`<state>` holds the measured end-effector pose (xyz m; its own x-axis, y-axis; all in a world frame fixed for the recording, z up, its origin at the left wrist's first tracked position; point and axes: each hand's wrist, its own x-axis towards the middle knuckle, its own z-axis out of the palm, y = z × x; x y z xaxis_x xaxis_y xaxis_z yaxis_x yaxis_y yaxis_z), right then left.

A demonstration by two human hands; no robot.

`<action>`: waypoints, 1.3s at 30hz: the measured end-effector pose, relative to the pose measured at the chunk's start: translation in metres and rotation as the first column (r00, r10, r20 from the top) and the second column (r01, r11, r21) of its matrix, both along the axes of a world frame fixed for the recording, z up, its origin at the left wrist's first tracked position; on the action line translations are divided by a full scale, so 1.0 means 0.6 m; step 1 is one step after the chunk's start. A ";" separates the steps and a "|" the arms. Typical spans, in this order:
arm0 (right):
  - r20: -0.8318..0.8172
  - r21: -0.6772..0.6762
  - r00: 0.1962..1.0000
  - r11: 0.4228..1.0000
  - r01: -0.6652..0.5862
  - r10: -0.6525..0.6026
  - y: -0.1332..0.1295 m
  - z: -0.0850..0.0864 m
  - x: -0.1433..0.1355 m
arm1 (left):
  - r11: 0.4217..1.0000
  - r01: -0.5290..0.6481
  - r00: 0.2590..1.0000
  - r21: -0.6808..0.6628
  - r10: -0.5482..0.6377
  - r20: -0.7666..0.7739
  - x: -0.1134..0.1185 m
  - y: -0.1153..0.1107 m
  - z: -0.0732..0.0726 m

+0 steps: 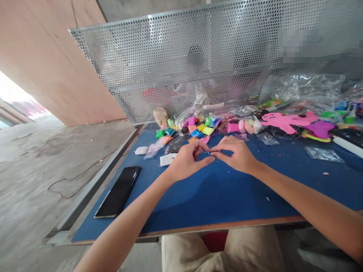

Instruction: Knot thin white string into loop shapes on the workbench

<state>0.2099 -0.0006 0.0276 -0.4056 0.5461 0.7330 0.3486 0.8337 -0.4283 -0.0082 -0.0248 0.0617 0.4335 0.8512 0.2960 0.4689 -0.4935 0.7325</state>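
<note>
Over the blue tabletop [198,200], my left hand [185,160] and my right hand [236,154] meet fingertip to fingertip. The right thumb and index finger are pinched together at the meeting point. Curled fingers and a stretched thumb make a loose ring of my left hand. Something very thin and pale seems to lie between the fingertips, too small to name. Just beyond the hands are small colourful packets, among them a yellow packet [208,131] and a blue packet [196,133]. A white packet [168,159] lies close to the left hand.
A black phone [119,192] lies at the left edge. Nearby is a white rounded case [141,150]. A pink flat figure [289,121], a purple piece [320,129] and clear plastic bags [312,90] crowd the back right. A perforated metal panel [176,49] stands behind the table.
</note>
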 end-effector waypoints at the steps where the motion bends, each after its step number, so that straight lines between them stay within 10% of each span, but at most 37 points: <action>1: 0.018 0.001 1.000 1.000 -0.006 0.006 0.003 -0.006 -0.001 | 1.000 -0.013 0.999 0.018 0.014 -0.035 0.000 0.000 -0.001; 33: 0.087 -0.171 0.992 0.982 -0.074 0.090 0.013 -0.029 -0.010 | 0.997 -0.076 0.991 0.009 0.077 -0.109 0.001 0.024 -0.040; 36: 0.062 -0.184 0.997 0.983 -0.030 0.042 0.016 -0.030 -0.011 | 0.978 -0.129 0.989 0.165 0.139 -0.049 0.003 0.023 -0.043; 39: 0.052 -0.186 0.998 0.981 0.049 -0.040 0.021 -0.030 -0.008 | 0.818 -0.282 0.954 0.502 0.297 0.051 -0.001 0.018 -0.037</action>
